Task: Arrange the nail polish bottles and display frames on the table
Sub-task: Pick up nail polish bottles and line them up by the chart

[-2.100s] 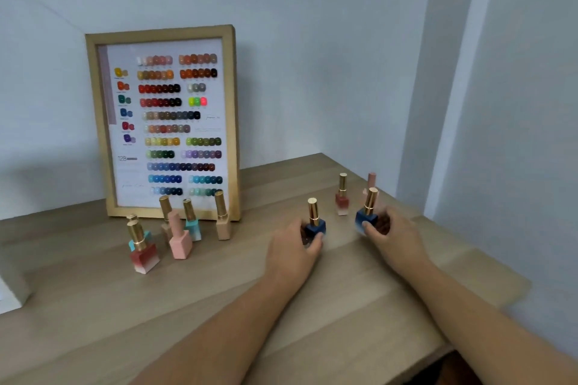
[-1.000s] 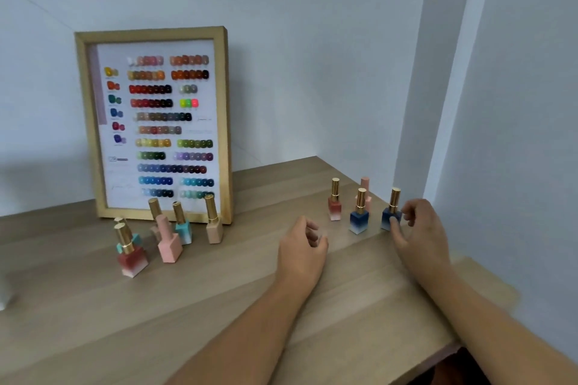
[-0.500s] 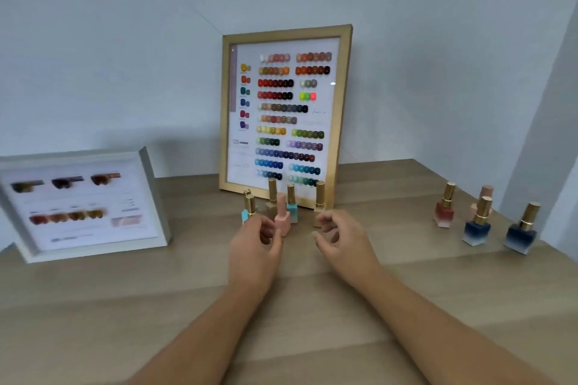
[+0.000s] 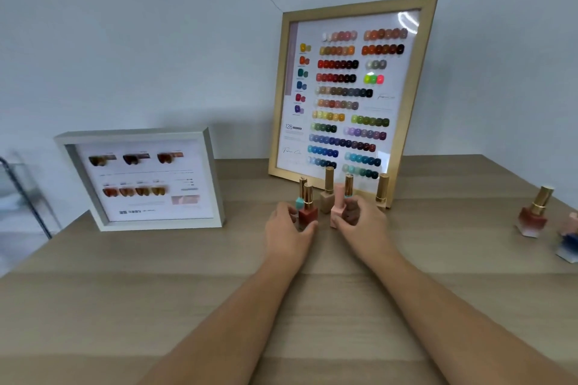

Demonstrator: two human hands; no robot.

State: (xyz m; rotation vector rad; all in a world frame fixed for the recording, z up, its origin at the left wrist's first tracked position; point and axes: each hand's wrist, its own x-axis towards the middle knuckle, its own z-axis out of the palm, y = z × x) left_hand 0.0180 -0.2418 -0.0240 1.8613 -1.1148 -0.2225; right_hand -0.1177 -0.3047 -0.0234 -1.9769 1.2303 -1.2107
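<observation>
A gold-framed colour chart (image 4: pixel 416 78) leans against the wall at the back. Just in front of it stands a cluster of nail polish bottles. My left hand (image 4: pixel 286 236) grips the red-brown bottle (image 4: pixel 308 214) with a gold cap. My right hand (image 4: pixel 364 226) grips the pale pink bottle (image 4: pixel 337 208). Behind them stand a teal bottle (image 4: pixel 300 201), a beige bottle (image 4: pixel 327 197), another teal one (image 4: pixel 348 186) partly hidden, and a beige bottle (image 4: pixel 381 192) at the frame's corner. A grey-white frame (image 4: pixel 215 184) with nail samples stands to the left.
At the right edge of the wooden table (image 4: pixel 156 291) stand a red gradient bottle (image 4: pixel 533 219), a blue one (image 4: pixel 567 245) and a pink one, cut off by the view. A dark metal stand (image 4: pixel 25 197) rises beyond the table's left edge.
My hands left the blue bottles at the right and moved to the cluster before the gold frame. Each hand has closed on a bottle. My view has swung left.
</observation>
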